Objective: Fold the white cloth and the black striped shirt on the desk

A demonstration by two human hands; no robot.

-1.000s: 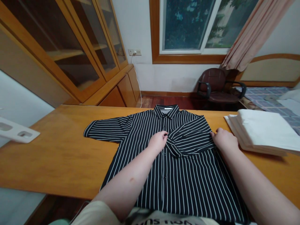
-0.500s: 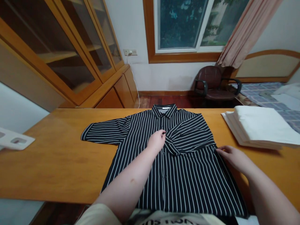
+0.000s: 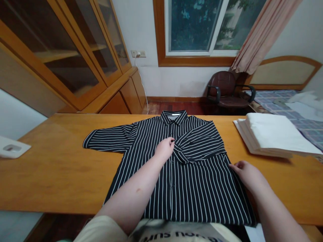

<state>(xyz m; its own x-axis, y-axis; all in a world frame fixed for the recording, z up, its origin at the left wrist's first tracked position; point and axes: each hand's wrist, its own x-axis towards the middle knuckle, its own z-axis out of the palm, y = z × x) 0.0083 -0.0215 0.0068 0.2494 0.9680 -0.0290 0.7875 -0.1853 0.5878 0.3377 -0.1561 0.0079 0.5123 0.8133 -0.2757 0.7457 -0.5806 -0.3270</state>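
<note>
A black shirt with white stripes (image 3: 202, 188) lies front up on the wooden table, its collar (image 3: 174, 117) at the far side. One sleeve (image 3: 108, 137) stretches out to the left. The other sleeve (image 3: 202, 143) is folded inward across the chest. My left hand (image 3: 165, 148) is closed in a pinch at the cuff of this folded sleeve, near the button line. At the shirt's right side edge, just below the underarm, my right hand (image 3: 246, 171) has its thumb and fingers pinched together on the fabric.
A stack of white folded sheets (image 3: 277, 134) sits on the table (image 3: 50, 174) at the right. A white plastic object (image 3: 15, 148) juts in at the left. Beyond the table are a glass-door cabinet (image 3: 111, 87), a brown armchair (image 3: 224, 87) and a bed (image 3: 275, 101).
My right hand has slid slightly down the shirt's side edge, away from the underarm corner. My left hand stays at the cuff. The whole view has shifted slightly.
</note>
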